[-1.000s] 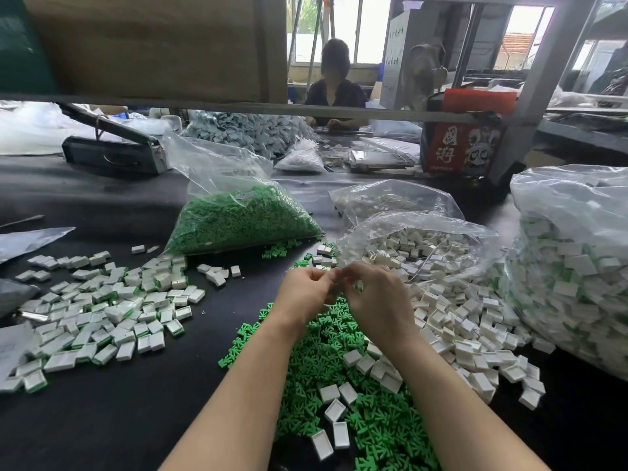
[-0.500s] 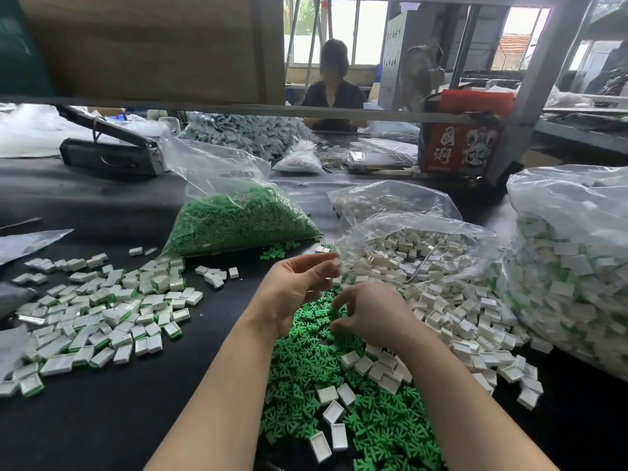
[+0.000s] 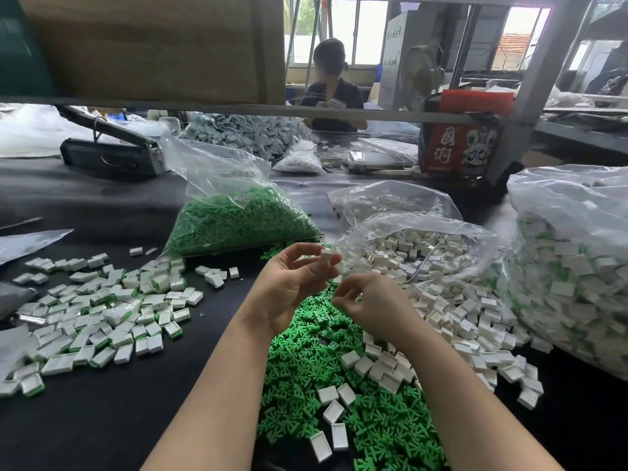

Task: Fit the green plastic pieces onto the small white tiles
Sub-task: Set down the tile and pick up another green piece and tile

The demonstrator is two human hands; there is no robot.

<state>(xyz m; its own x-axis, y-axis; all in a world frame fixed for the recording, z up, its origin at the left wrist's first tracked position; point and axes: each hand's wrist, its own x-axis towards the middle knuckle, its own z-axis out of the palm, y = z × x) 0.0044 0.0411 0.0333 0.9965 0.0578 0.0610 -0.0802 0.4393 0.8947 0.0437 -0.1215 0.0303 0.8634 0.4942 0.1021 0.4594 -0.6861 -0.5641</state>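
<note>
nearest lies the loose heap of green plastic pieces point(image 3: 326, 385), far too many to count, with about a dozen bare white tiles point(image 3: 334, 411) scattered on it. just above it the left hand point(image 3: 292, 287) pinches one small white tile point(image 3: 329, 256) at its fingertips, palm up. the right hand point(image 3: 370, 300) has its fingers curled together just below; whether it holds a green piece i cannot tell. to the left, the finished pile point(image 3: 98, 311) of green-edged tiles runs past a hundred. to the right, the unfitted tile pile point(image 3: 458, 300) spills from one open bag. beyond are one bag of green pieces point(image 3: 238, 222) and one big bag of finished tiles point(image 3: 571, 266). i judge much work remains.
</note>
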